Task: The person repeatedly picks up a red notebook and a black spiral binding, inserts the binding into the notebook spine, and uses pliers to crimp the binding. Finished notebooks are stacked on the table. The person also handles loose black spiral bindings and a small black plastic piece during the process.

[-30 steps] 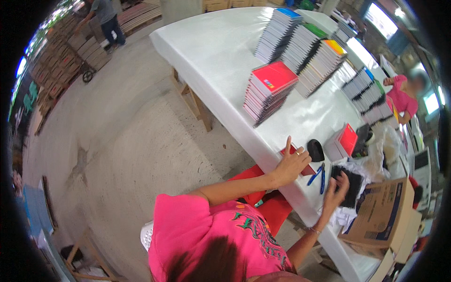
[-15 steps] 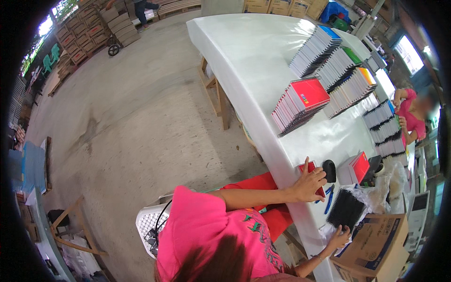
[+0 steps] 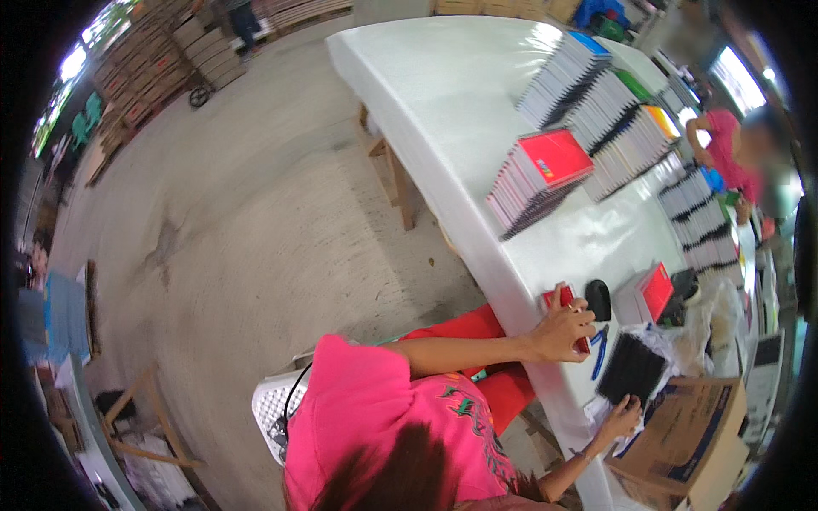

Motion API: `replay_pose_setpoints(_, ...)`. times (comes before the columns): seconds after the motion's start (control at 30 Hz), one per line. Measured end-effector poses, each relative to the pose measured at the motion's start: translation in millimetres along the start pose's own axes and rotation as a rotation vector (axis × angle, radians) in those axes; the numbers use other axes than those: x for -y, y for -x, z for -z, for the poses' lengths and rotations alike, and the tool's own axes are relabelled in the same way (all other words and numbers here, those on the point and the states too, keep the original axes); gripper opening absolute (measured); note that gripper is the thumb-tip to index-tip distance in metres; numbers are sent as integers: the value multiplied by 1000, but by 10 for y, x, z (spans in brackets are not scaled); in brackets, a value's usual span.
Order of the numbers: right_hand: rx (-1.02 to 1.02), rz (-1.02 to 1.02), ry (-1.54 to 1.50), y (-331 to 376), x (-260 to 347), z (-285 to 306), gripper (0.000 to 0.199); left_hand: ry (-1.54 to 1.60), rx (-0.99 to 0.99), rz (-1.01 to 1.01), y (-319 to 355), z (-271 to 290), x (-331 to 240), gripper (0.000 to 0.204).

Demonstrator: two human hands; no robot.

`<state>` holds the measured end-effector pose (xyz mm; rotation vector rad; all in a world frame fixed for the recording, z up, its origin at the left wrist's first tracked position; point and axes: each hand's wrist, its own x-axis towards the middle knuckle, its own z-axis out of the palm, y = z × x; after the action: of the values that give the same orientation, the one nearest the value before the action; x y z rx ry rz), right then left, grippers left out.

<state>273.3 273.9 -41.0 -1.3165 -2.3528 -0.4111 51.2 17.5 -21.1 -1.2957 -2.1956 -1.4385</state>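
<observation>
My left hand (image 3: 561, 334) is bent over a small notebook with a red cover (image 3: 582, 344), gripping it near the table's front edge; the hand hides most of it. My right hand (image 3: 622, 416) has its fingers closed at the near edge of a dense pile of black binding coils (image 3: 630, 371); whether one coil is between the fingertips is too small to tell. The pile lies on white wrapping. Between the hands lie blue-handled pliers (image 3: 599, 353). A black rounded object (image 3: 598, 300) sits just beyond my left hand.
A cardboard box (image 3: 677, 434) stands right of my right hand. Beyond are a short red-topped notebook stack (image 3: 649, 296) and clear plastic (image 3: 700, 324). Tall spiral notebook stacks (image 3: 545, 175) fill the white table's (image 3: 409, 72) far part. A co-worker in pink (image 3: 724, 149) is at the far right.
My left hand has curled its raised finger down closer to the red notebook. My right hand stays by the coils, slightly shifted. The co-worker's arms have moved; the whole view has shifted a little.
</observation>
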Motion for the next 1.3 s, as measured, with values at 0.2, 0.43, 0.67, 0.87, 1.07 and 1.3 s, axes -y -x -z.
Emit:
replay_pose_setpoints(0.2, 13, 6, -351, -9, 66, 96, 29, -51, -9, -29, -33, 118, 59, 36)
replay_pose_setpoints(0.43, -52, 40, -239, 1, 253, 227, 21, -152, -18, -55, -110, 117, 79, 38)
replay_pose_setpoints(0.67, 7, -132, -528, -31, 184, 269, 19, -133, 60, -29, -116, 154, 36, 39)
replay_pose_setpoints(0.87, -190, -237, -859, -148, 216, 392, 24, -116, 64, -25, -134, 194, 27, 29)
replay_pose_setpoints(1.07, -139, -345, -1541, -168, 596, 1026, 26, -119, 150, -13, -144, 188, 139, 24)
replay_pose_setpoints(1.3, 17, -286, -2072, -111, 1071, 1335, 20, -111, 205, 5, -201, 275, 51, 22)
